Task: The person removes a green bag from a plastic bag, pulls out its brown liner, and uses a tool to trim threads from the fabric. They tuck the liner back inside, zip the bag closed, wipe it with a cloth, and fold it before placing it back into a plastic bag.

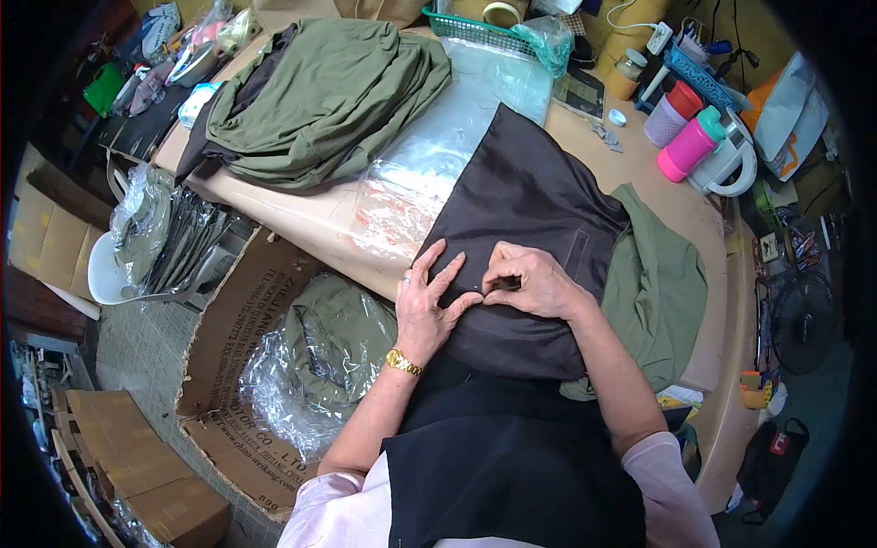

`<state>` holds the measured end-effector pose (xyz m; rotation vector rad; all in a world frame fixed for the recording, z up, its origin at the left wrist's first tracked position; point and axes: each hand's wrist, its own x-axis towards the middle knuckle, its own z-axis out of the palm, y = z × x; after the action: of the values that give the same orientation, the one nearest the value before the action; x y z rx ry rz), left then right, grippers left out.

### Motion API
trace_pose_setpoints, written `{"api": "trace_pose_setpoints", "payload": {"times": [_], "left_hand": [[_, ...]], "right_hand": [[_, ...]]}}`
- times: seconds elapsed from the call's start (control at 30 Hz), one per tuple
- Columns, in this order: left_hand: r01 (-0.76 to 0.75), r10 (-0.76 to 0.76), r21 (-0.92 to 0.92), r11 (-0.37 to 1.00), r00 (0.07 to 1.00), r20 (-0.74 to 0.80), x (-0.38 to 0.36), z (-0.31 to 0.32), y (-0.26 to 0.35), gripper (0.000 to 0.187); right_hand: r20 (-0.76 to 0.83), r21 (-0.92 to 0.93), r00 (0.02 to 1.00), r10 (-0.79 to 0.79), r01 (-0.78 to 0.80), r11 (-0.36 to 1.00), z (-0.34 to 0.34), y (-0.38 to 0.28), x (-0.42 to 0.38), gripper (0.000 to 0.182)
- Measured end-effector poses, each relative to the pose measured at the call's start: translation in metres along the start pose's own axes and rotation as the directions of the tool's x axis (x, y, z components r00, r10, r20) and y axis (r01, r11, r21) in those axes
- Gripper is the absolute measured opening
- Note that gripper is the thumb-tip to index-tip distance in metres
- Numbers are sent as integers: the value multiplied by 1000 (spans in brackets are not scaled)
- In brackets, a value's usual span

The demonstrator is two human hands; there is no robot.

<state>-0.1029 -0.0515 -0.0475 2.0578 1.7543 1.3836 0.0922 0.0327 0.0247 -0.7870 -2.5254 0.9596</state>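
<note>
A dark brown cloth piece [534, 187], apparently the lining of a green garment [653, 292], lies over the table's front edge. My left hand [429, 301], with a gold watch at the wrist, rests on the dark cloth, its fingers spread. Its thumb reaches to the fingertips of my right hand [530, 281]. The right thumb and fingers are pinched together just above the cloth; what they hold, if anything, is too small to make out. To the right of that hand a narrow slit-like pocket [577, 251] shows in the dark cloth.
Folded green garments [329, 100] are piled at the table's back left. Clear plastic bags [429, 137] lie beside them. A cardboard box [215, 374] with a bagged garment stands on the floor at left. A pink bottle [687, 151] and a white jug [731, 160] stand back right.
</note>
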Motion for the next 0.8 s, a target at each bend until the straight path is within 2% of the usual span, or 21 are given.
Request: {"api": "trace_pose_setpoints", "payload": {"times": [0.07,0.17,0.27,0.33,0.37,0.43,0.5,0.57,0.6,0.63,0.67,0.7,0.73,0.77,0.8], "left_hand": [[14,-14,-4,1000,1000,7,0,0,1,62],[26,-26,-12,1000,1000,18,-1,0,1,62],[7,-7,-10,1000,1000,4,0,1,-1,62],[-8,8,-4,1000,1000,-4,0,0,2,63],[12,-12,-1,1000,1000,-3,0,-1,4,57],[26,-26,0,1000,1000,-1,-2,0,4,52],[-95,90,-47,994,990,-106,-14,5,-2,37],[-128,118,-103,986,988,-102,-18,-5,9,24],[-127,116,-143,982,990,-77,-22,-9,14,19],[-103,99,-195,975,995,-31,-26,-12,18,16],[-75,82,-244,967,996,18,-31,-16,21,18],[-14,55,-229,973,984,172,-27,-33,33,32],[-45,125,-238,970,935,332,-22,-44,36,34],[34,94,-244,969,866,491,-22,-53,38,31],[112,64,-234,966,770,635,-22,-59,40,30]], "right_hand": [[-71,12,997,-8,9,1000,1,-5,-1,27],[18,8,1000,13,-13,1000,-2,0,-1,26],[-39,40,995,87,-86,996,-2,-9,0,25],[-39,24,998,39,-38,999,1,-4,-2,23],[-43,6,999,-10,10,1000,1,-3,-2,22],[-7,11,1000,17,-17,1000,-2,-6,-1,21],[17,5,999,44,-44,999,-8,-7,-1,20],[102,412,995,-3,-39,910,-20,-1,1,15],[-37,241,999,-37,45,969,-32,-1,5,15],[-240,277,970,47,22,961,-37,8,11,18],[-426,319,894,136,8,948,-41,20,18,21],[-544,288,813,209,-53,956,-49,26,27,25],[-652,266,710,266,-115,957,-59,33,38,29],[-724,110,661,197,-171,979,-60,51,49,37],[-732,105,655,186,-161,981,-55,64,56,37]]}}
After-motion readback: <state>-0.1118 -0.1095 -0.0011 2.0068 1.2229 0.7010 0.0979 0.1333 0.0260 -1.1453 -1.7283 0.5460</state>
